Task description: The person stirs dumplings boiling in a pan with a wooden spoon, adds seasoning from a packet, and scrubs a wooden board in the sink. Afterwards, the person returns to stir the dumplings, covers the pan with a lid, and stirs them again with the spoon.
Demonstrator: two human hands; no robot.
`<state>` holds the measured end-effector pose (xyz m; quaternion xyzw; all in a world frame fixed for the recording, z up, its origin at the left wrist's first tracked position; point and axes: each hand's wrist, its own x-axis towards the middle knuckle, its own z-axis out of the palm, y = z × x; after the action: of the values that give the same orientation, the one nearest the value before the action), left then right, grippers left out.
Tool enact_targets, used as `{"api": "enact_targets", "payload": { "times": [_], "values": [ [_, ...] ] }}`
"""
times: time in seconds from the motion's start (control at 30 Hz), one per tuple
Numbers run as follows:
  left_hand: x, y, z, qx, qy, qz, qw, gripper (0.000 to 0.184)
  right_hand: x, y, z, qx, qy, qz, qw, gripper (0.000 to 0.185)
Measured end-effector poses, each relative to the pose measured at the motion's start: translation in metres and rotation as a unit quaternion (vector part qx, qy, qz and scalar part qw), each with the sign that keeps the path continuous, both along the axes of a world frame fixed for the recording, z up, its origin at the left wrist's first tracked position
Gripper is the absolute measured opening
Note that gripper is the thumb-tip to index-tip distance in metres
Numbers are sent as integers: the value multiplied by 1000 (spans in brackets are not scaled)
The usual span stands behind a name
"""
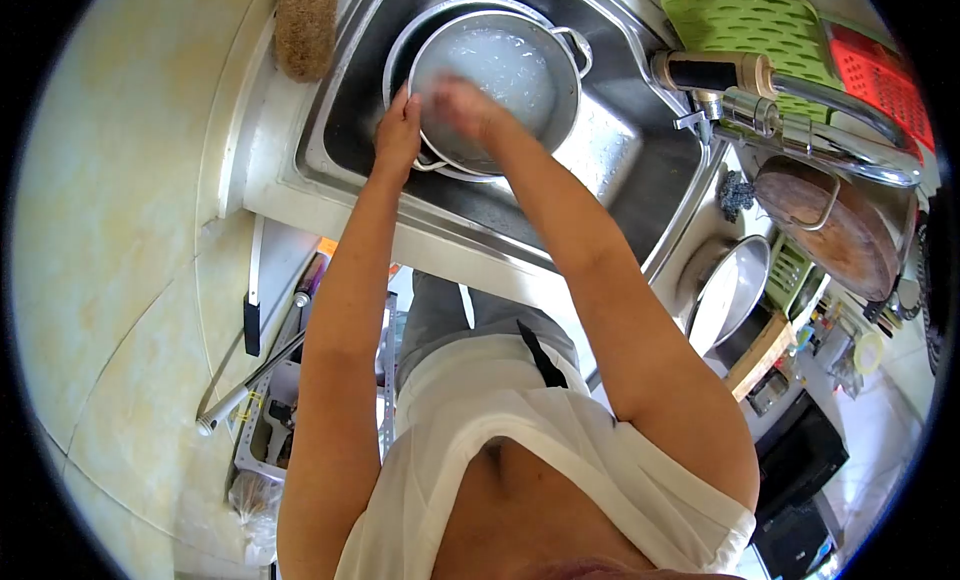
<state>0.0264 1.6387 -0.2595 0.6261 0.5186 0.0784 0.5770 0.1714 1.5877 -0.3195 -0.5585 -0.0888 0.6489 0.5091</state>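
A metal pot (560, 102) with two loop handles holds cloudy, whitish water (510, 65). It sits in or on a wider metal basin (396, 58) inside the steel sink. My left hand (398, 135) grips the pot's left rim, near the lower handle. Inside the pot's left side, at the water, is my right hand (462, 108), smeared by motion; its fingers cannot be made out, nor whether they hold anything.
The steel sink (655, 170) has a faucet (740, 110) on its right. A brown bristly brush-like object (306, 30) lies at the left edge. Green (750, 30) and red (880, 80) plastic baskets, a round lid (825, 220) and a metal bowl (745, 280) stand to the right.
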Motion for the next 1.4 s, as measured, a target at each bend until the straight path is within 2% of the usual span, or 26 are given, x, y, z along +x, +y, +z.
{"api": "enact_targets", "payload": {
  "times": [0.03,0.07,0.1,0.17,0.27,0.37,0.47,0.53,0.57,0.63,0.67,0.7,0.77,0.83,0.9,1.0,1.1,1.13,1.23,1.27,1.3,1.33,1.37,1.4],
  "values": [
    [2,0,17,-33,14,10,999,45,13,13,4,55,85,-133,986,22],
    [4,-1,26,-66,28,20,997,45,25,27,9,123,171,-251,945,17],
    [2,-1,21,-75,9,26,997,45,41,36,24,159,195,-357,899,13],
    [-3,1,4,-92,-30,34,995,44,70,30,34,107,185,-534,818,12],
    [-1,-2,-1,-71,-7,44,997,43,77,10,31,68,129,-602,785,12],
    [0,-3,5,-93,-26,27,995,43,68,14,19,64,-23,-516,854,12],
    [1,-1,13,-101,-6,1,995,43,45,40,-6,56,-66,-470,878,10],
    [0,-2,12,-102,-14,4,995,42,26,41,-13,60,-194,-280,938,12],
    [0,-2,12,-102,-19,6,995,41,19,37,-16,61,-255,-178,948,13],
    [-1,-3,8,-91,-18,-3,996,41,6,15,-17,101,-265,42,958,17],
    [0,-2,6,-84,-20,-9,996,41,2,5,-27,81,-378,205,899,20],
    [1,-2,5,-85,-24,-2,996,41,-2,-8,-48,57,-476,358,801,26],
    [1,-3,2,-85,-30,13,996,41,9,-44,-57,22,-452,514,729,37],
    [-1,-1,-3,-97,-32,7,995,43,13,-48,9,-127,-458,616,629,35],
    [-4,-2,-7,-111,-29,9,993,44,36,-84,-11,-96,-569,547,607,33],
    [-2,-1,-11,-124,-26,17,992,46,52,-76,18,-126,-588,698,389,35],
    [-1,-2,-4,-132,-15,18,991,47,42,-63,8,-121,-419,683,586,41],
    [1,-2,4,-133,-8,24,991,47,36,-66,-11,-90,-408,646,640,40],
    [3,-1,6,-128,-4,22,992,47,22,-64,-148,128,-480,411,764,39],
    [1,-1,3,-126,-2,16,992,47,1,-39,-107,65,-390,273,877,37],
    [-1,0,0,-123,2,1,992,47,-16,-18,-72,9,-290,122,949,36],
    [-2,2,-4,-122,7,-16,992,47,-24,-6,-61,-2,-240,35,970,35],
    [-4,3,-6,-120,12,-32,992,47,-27,2,-53,5,-222,5,975,34],
    [-4,4,-4,-113,9,-29,993,47,-28,3,-52,19,-228,20,973,32]
  ]
}}
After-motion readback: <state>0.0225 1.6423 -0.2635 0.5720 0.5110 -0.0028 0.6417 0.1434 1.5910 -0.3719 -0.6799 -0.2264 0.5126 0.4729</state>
